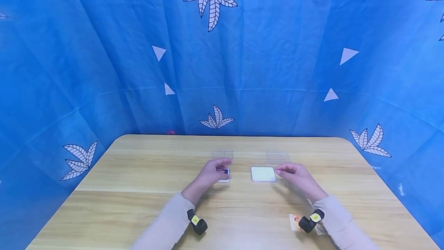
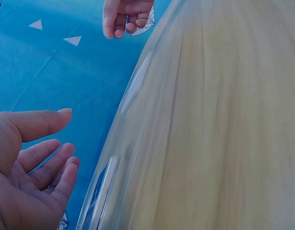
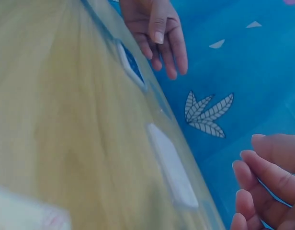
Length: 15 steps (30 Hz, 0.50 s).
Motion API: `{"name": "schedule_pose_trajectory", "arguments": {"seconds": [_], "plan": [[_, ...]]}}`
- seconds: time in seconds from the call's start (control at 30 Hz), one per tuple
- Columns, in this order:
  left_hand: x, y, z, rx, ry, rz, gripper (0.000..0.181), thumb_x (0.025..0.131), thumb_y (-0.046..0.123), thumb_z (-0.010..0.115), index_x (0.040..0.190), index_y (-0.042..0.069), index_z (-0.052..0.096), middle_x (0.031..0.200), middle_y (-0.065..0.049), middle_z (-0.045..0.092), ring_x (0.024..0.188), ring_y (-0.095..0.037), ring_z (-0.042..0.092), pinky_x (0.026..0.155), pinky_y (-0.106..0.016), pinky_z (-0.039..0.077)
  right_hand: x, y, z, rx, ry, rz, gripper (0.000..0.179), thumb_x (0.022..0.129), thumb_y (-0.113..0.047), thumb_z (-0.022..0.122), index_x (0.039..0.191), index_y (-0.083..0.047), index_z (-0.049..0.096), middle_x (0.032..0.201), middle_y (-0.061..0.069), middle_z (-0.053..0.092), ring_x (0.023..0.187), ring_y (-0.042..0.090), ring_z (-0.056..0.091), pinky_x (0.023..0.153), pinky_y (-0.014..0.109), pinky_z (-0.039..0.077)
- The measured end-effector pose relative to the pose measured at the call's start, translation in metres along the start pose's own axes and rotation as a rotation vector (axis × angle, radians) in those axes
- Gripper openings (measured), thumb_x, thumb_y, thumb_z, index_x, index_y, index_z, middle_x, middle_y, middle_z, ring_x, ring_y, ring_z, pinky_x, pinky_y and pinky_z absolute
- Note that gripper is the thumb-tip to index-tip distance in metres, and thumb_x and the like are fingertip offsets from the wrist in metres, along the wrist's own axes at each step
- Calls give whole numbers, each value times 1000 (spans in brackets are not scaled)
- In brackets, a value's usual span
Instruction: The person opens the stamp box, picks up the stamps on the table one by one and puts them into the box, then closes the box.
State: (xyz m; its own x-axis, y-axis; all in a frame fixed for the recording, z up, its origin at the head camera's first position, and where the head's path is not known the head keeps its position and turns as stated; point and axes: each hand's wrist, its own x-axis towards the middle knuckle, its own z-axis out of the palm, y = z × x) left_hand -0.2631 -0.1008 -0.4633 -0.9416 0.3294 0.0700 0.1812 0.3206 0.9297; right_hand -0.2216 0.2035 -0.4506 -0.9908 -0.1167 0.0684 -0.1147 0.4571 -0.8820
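My left hand (image 1: 209, 173) hovers over a flat clear case with dark blue and white contents (image 1: 224, 179), hiding much of it. In the left wrist view that case (image 2: 102, 194) lies on the table below the relaxed fingers, and nothing is in their grasp. A second flat case with a white face (image 1: 263, 174) lies to its right. Beside its right edge is my right hand (image 1: 301, 179); whether the fingertips touch the edge I cannot tell. Seen from the right wrist, the fingers (image 3: 269, 179) bend loosely and hold nothing, with the white case (image 3: 172, 165) to their left.
Two clear plastic pieces, one at left (image 1: 222, 155) and one at right (image 1: 278, 157), lie behind the cases. Small printed papers (image 1: 295, 222) sit partly under the right wrist's camera. A blue curtain (image 1: 243, 68) hangs behind the wooden table (image 1: 138, 173).
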Motion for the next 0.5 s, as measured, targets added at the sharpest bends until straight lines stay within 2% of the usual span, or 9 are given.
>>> {"name": "schedule_pose_trajectory", "arguments": {"seconds": [0.23, 0.5], "plan": [[7, 5, 18, -9, -15, 17, 54, 77, 10, 73, 128, 8, 57, 125, -6, 60, 113, -26, 55, 94, -38, 49, -20, 12, -11, -1, -11, 67, 36, 88, -29, 64, 112, -3, 64, 114, 10, 64, 101, 17, 58, 89, 34, 47], [14, 11, 39, -20, 3, -6, 53, 76, 8, 74, 126, 9, 58, 123, -4, 61, 112, -24, 55, 92, -37, 50, -37, 28, -23, 10, -47, 80, 36, 88, -25, 64, 112, 1, 63, 111, 13, 65, 96, 18, 60, 83, 27, 49]]}}
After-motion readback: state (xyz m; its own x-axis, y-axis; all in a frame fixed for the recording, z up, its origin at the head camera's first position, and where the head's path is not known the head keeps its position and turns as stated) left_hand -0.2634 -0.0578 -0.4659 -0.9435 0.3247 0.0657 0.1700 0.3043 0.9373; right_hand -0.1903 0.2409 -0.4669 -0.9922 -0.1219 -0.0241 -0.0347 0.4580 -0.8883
